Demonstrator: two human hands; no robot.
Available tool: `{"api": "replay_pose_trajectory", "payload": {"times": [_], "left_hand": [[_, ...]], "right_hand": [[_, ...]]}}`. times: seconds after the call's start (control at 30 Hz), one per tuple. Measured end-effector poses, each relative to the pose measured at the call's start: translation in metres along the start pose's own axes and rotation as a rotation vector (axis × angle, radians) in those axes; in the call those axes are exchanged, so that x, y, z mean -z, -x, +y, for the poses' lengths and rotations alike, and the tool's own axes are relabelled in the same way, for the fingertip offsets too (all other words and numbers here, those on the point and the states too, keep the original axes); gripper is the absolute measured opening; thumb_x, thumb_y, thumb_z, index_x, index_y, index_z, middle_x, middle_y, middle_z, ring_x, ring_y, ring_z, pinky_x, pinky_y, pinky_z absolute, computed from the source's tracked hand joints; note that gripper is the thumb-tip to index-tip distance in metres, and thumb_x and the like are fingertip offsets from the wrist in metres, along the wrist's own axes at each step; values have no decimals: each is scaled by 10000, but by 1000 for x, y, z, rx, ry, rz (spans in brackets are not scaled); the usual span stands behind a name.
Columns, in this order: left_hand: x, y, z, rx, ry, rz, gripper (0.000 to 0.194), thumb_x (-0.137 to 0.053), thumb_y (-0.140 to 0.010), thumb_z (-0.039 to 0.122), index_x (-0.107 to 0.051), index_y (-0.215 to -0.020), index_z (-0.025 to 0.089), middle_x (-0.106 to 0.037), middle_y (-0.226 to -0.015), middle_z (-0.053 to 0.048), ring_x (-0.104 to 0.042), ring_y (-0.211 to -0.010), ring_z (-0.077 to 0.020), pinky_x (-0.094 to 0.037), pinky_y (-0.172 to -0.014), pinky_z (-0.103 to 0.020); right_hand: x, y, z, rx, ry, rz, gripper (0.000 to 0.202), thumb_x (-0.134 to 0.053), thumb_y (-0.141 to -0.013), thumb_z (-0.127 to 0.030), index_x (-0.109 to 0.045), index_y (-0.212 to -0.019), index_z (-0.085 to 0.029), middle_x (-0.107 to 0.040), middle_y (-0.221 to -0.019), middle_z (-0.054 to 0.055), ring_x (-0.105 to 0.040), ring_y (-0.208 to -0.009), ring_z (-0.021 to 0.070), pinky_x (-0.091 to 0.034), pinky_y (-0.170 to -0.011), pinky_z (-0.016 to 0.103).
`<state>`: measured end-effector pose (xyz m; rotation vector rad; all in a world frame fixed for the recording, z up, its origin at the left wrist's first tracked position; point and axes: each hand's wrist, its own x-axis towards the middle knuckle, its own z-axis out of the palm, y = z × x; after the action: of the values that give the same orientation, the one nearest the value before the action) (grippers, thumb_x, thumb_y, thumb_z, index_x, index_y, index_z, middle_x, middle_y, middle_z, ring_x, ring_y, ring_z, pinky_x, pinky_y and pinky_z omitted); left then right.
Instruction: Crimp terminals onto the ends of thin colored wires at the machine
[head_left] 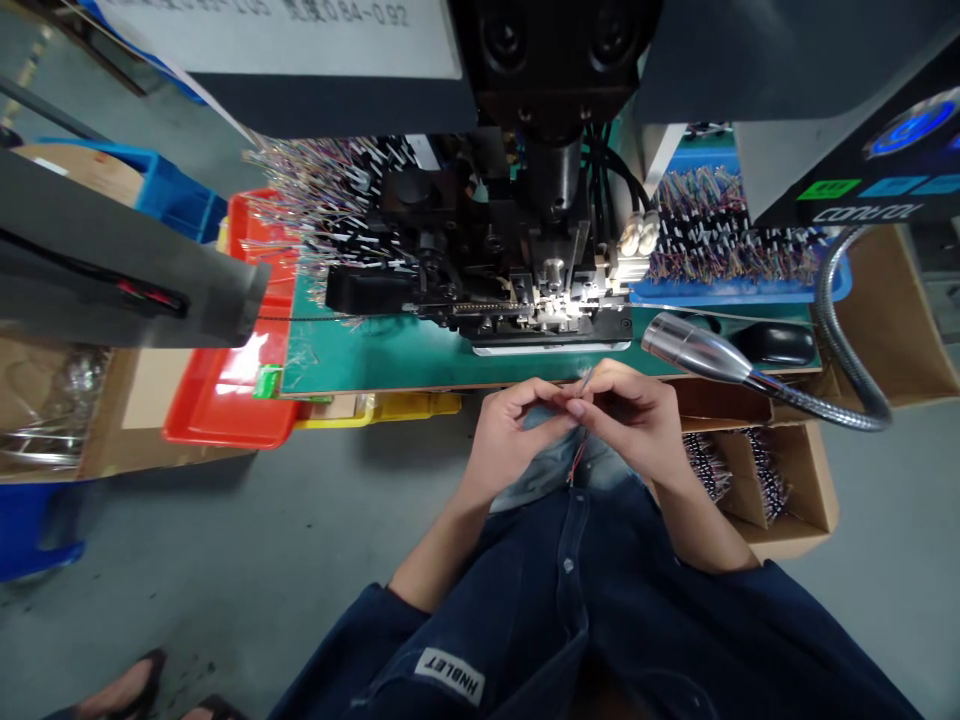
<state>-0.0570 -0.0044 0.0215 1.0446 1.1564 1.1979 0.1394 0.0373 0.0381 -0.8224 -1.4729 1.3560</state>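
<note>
Both hands meet in front of the bench edge, pinching a thin bundle of coloured wires (pixel 577 462). Its reddish ends hang below the fingers, and a short bit sticks up above them. My left hand (pixel 510 432) is closed, thumb and index finger pressed on the wires. My right hand (pixel 636 418) grips them just beside it, thumb against fingertips. The part of the bundle between the fingers is hidden. Just beyond the hands stands a crimping-type machine (pixel 551 250), its lit work area holding a strip of small metal terminals (pixel 480 308).
Heaps of cut wires lie left (pixel 330 200) of the machine and in a blue tray (pixel 735 292) at right. A bendable lamp (pixel 697 350) reaches over the green bench (pixel 390 360). A red tray (pixel 225 400) and cardboard box (pixel 814 500) flank the bench. Someone's foot (pixel 127 690) shows lower left.
</note>
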Motion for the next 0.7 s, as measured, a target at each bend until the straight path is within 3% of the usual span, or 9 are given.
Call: {"api": "replay_pose_trajectory", "payload": {"times": [0.1,0.27,0.4,0.53,0.7], "left_hand": [[1,0,0,37,20,29,261,-1085,-860,410,-896,-934,247,-901,-978,-41,-839,-945,-234,-659,-941,-363],[-2,1,-5,116,116,43,331,-1097,-819,455,-874,-902,225,-865,-874,-36,-769,-747,-193,-637,-729,-316],[-11,5,-13,97,191,91,351,-1049,-869,510,-849,-904,224,-836,-853,-33,-789,-779,-200,-648,-756,-310],[-16,10,-11,28,125,139,350,-1006,-917,522,-831,-914,219,-833,-884,-40,-779,-813,-198,-652,-809,-317],[-8,10,-3,-16,-64,65,303,-1059,-866,419,-846,-954,223,-838,-922,-37,-770,-874,-215,-624,-855,-327]], "right_hand": [[1,0,-1,-26,-15,18,116,-944,-1035,-317,-861,-970,-269,-832,-967,40,-753,-874,216,-612,-775,387],[-3,0,-4,-50,-16,68,153,-972,-1006,-373,-875,-963,-262,-798,-886,31,-695,-787,195,-560,-676,355],[-4,1,-7,-25,1,75,190,-955,-1013,-394,-871,-921,-251,-770,-821,28,-649,-715,187,-511,-609,348],[-4,2,-6,7,-6,59,62,-914,-1036,-320,-911,-1023,-260,-782,-858,26,-663,-721,177,-498,-598,331],[-4,-2,-6,59,28,95,42,-902,-1045,-295,-925,-1021,-269,-818,-885,47,-707,-793,202,-511,-620,338]]}}
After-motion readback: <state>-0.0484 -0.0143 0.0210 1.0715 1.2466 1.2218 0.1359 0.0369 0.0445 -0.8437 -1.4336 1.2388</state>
